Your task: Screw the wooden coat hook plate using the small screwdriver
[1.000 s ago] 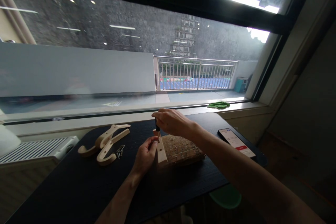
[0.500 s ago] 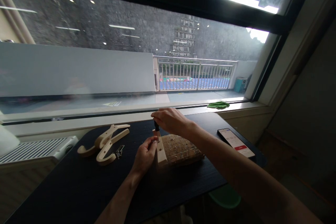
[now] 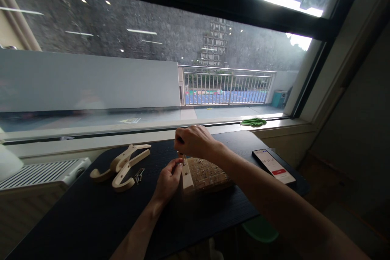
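My right hand point(image 3: 195, 140) is wrapped round the dark handle of a screwdriver point(image 3: 180, 139), mostly hidden by the fingers. Its thin shaft points down at a pale wooden piece point(image 3: 187, 178) with holes in it. The piece lies along the left side of a brown, cardboard-like block point(image 3: 210, 174) studded with small metal bits. Thumb and forefinger of my left hand point(image 3: 167, 178) are pinched together at the wooden piece's left edge, close by the screwdriver's tip. Whatever lies between those fingertips is too small to make out.
Left on the dark table point(image 3: 103, 219) are curved wooden hooks point(image 3: 123, 166) and several screws point(image 3: 139, 175). A phone point(image 3: 274, 165) showing a timer lies at the right. Behind run a windowsill with a green cloth point(image 3: 253, 122) and a radiator point(image 3: 61, 174).
My right hand has turned over the screwdriver, its fingers now curled further round the handle and covering more of it. My left hand and the wooden piece have stayed in place.
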